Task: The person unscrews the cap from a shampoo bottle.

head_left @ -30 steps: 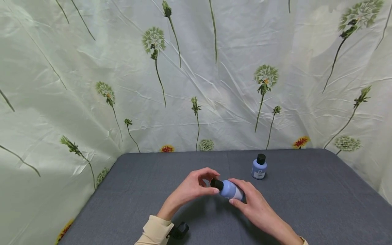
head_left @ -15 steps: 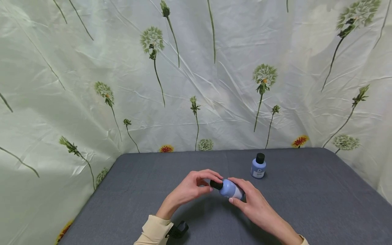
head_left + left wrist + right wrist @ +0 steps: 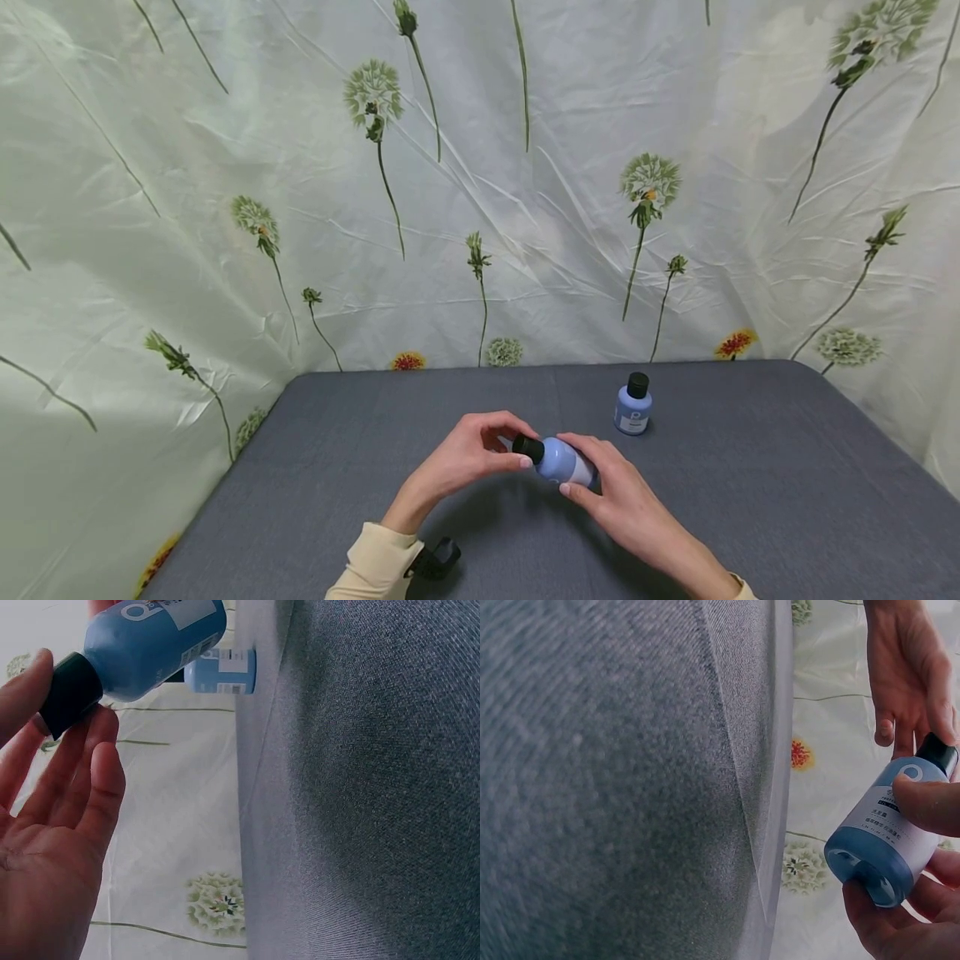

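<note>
A small blue bottle (image 3: 562, 461) with a white label lies tilted in the air over the grey table (image 3: 750, 483), its black cap (image 3: 528, 447) pointing left. My right hand (image 3: 581, 479) grips its body, thumb on the label (image 3: 900, 817) and fingers under the base. My left hand (image 3: 519, 446) pinches the cap between thumb and fingertips (image 3: 101, 724). In the left wrist view the cap (image 3: 71, 690) sits against my thumb. A second, matching blue bottle (image 3: 633, 406) stands upright and capped on the table behind my right hand, untouched.
A pale curtain printed with flowers (image 3: 480, 208) closes off the back and both sides of the table. The table's left edge (image 3: 225, 492) and right edge (image 3: 892, 450) drop off to the curtain. A black strap (image 3: 435, 558) sits at my left wrist.
My left fingers have shifted around the cap, and the thumb has come back onto it. The held bottle has risen slightly. The standing bottle has not moved.
</note>
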{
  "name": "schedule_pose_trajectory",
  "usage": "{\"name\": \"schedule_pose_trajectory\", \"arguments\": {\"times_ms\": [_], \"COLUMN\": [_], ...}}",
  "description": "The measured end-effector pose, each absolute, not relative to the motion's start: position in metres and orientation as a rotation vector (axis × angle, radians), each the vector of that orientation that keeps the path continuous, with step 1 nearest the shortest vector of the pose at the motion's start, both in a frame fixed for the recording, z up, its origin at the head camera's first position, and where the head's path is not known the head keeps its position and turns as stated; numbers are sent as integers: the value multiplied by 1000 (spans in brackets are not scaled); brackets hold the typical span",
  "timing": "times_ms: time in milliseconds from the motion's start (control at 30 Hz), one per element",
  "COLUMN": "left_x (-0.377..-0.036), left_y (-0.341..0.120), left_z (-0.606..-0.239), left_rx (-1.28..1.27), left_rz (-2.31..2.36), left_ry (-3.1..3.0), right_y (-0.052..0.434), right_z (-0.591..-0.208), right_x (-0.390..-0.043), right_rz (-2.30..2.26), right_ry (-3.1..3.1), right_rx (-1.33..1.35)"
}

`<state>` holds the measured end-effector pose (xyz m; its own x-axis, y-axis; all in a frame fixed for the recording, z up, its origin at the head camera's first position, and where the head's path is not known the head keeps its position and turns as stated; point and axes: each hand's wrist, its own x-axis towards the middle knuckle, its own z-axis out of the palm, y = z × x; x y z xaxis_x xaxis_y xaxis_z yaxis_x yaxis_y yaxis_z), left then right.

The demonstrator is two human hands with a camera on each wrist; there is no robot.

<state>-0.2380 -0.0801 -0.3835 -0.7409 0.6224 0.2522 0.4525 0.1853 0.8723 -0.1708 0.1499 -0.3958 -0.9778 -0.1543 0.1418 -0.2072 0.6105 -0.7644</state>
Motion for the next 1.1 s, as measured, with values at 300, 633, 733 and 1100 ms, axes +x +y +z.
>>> {"name": "schedule_pose_trajectory", "arguments": {"times_ms": [300, 633, 733, 1100], "left_x": [-237, -236, -236, -235], "left_y": [-77, -80, -80, -80], "left_z": [-383, -381, -380, -379], "left_rx": [973, 1213, 1243, 1061], "left_rz": [1577, 1559, 1584, 1580], "left_ry": [2374, 2256, 2211, 2322], "right_y": [149, 150, 150, 150], "right_z": [-394, -392, -392, -390], "right_x": [-170, -170, -170, -169], "right_rz": [1309, 1334, 1344, 1350], "right_ry": [-2760, -2762, -2749, -2719], "right_rx": [312, 290, 279, 297]}}
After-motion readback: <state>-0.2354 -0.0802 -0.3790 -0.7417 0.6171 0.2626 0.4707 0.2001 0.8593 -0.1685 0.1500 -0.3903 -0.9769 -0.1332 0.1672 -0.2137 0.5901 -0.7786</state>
